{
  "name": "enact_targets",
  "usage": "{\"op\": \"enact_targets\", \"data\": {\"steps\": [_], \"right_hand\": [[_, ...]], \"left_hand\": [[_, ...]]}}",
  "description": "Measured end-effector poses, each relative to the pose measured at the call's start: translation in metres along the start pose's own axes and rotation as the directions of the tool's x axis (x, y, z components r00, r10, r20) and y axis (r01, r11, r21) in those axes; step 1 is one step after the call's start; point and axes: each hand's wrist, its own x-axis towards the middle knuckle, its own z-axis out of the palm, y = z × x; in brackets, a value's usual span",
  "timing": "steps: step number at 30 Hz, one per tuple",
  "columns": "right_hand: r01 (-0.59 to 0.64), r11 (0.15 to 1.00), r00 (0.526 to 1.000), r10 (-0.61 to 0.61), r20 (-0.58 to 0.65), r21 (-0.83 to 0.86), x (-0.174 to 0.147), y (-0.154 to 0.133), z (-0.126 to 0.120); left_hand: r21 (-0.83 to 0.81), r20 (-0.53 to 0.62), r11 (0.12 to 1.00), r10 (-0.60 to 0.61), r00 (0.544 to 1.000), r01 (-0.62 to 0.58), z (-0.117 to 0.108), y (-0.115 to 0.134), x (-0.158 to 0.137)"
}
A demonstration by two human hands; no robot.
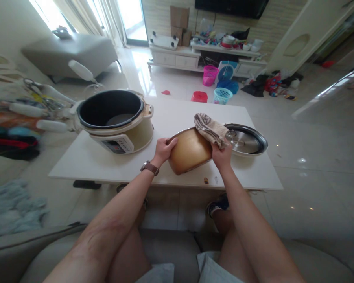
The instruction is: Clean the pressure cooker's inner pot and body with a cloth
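Observation:
Between my hands is a golden-brown cooker inner pot (189,151), tilted above the white table with its outer side toward me. My left hand (164,150) is closed on the pot's left rim, thumb on the outside. At the right end of the pot, my right hand (222,154) is closed on a striped beige cloth (210,128), which drapes over the rim. The pot's inside is hidden from me. To the left stands an electric cooker (120,135), uncovered, with a dark interior. A round metal lid (245,142) lies on the table at right.
The white table (85,167) bears a small brown piece (206,180) near its front edge. Baskets, including a pink one (210,75) and a light-blue one (222,95), stand on the floor beyond. A white-handled rack (54,96) is at left.

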Motion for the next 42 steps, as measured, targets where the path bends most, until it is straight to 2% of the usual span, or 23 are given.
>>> {"op": "enact_targets", "data": {"steps": [4,7,13,18,23,42], "right_hand": [[-0.051,0.998,0.998,0.053,-0.026,0.045,0.000,0.006,0.003],[-0.066,0.997,0.997,0.068,-0.039,0.045,0.000,0.008,0.004],[-0.054,0.998,0.997,0.056,-0.045,0.034,-0.002,0.013,0.004],[-0.051,0.999,0.997,0.052,-0.049,0.019,-0.001,0.010,0.004],[-0.068,0.997,0.995,0.070,-0.065,0.032,0.000,0.007,0.004],[-0.057,0.998,0.996,0.058,-0.073,0.021,-0.001,0.009,0.006]], "left_hand": [[-0.039,-0.072,0.999,-0.004,0.997,0.002,0.000,-0.017,-0.005],[-0.040,-0.061,0.999,0.002,0.998,-0.005,-0.004,-0.024,-0.006],[-0.031,0.038,0.999,0.045,0.998,-0.044,-0.017,0.000,0.000],[0.008,0.063,1.000,-0.020,0.998,0.019,-0.011,0.016,0.002],[0.032,0.031,0.999,-0.027,0.999,0.026,-0.004,0.017,0.003],[0.029,0.035,1.000,-0.014,0.999,0.013,-0.005,0.014,0.002]]}}
